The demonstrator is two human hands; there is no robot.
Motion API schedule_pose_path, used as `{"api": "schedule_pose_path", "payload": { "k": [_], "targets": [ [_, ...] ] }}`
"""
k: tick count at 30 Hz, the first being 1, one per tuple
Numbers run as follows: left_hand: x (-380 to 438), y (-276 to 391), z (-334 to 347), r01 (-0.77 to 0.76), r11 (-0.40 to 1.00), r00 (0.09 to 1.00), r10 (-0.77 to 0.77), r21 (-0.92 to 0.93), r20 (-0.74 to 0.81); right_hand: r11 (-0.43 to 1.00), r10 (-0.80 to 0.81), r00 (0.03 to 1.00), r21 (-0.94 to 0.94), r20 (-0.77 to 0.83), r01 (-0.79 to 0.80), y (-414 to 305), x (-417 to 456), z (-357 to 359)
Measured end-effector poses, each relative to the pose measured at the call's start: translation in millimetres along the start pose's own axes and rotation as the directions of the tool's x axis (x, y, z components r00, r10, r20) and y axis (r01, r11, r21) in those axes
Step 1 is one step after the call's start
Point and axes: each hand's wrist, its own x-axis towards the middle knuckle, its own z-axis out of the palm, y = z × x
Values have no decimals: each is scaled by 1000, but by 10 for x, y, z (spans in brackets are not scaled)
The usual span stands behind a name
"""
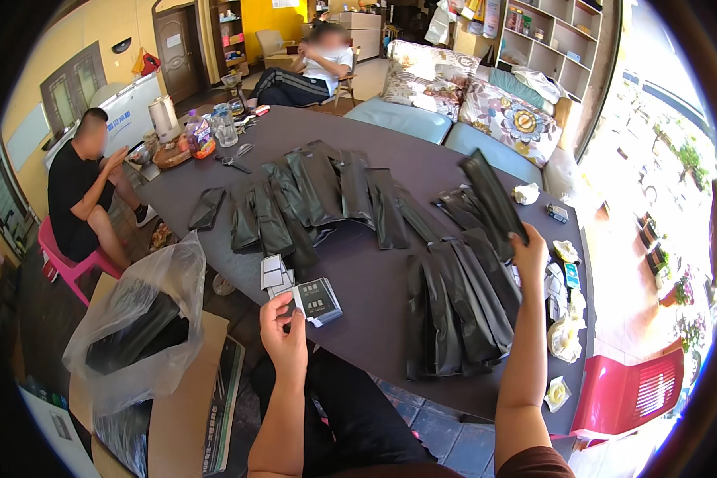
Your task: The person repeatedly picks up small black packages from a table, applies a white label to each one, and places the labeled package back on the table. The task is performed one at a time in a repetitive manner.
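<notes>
My left hand (pixel 285 328) pinches the edge of a dark printed label (pixel 291 306) between thumb and fingers. It is at the near edge of the table, by a small stack of black labels (pixel 322 299) bearing white writing. White label backing pieces (pixel 275 272) lie just behind that stack. My right hand (pixel 529 254) grips the lower end of a long, flat black pouch (pixel 485 200), raised and tilted above the table's right side. Beneath it, several similar black pouches (pixel 454 305) overlap in a pile. A further row of black pouches (pixel 316 185) spreads across the middle.
Crumpled wrappers (pixel 566 337) and white scraps line the right edge of the dark table (pixel 358 334). Scissors (pixel 233 162), a bottle (pixel 200 136) and a kettle (pixel 165 119) stand or lie far left. An open cardboard box (pixel 179 412) with a plastic bag is at lower left. Two people sit beyond.
</notes>
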Motion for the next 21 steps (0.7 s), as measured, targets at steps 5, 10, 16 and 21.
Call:
{"api": "schedule_pose_path", "payload": {
  "k": [5,10,16,21],
  "targets": [
    [161,-292,-67,-37,784,999,24,620,29,993,91,996,76,-15,-90,1136,440,4],
    [278,-251,36,114,830,982,-176,546,64,974,-82,958,-225,-275,18,1668,584,-46],
    [273,-228,20,-27,764,999,9,645,31,971,-235,946,-99,-222,218,594,256,116],
    [314,-154,-50,-39,998,999,39,42,-9,922,-379,926,94,7,376,-269,-284,339]
  ]
}}
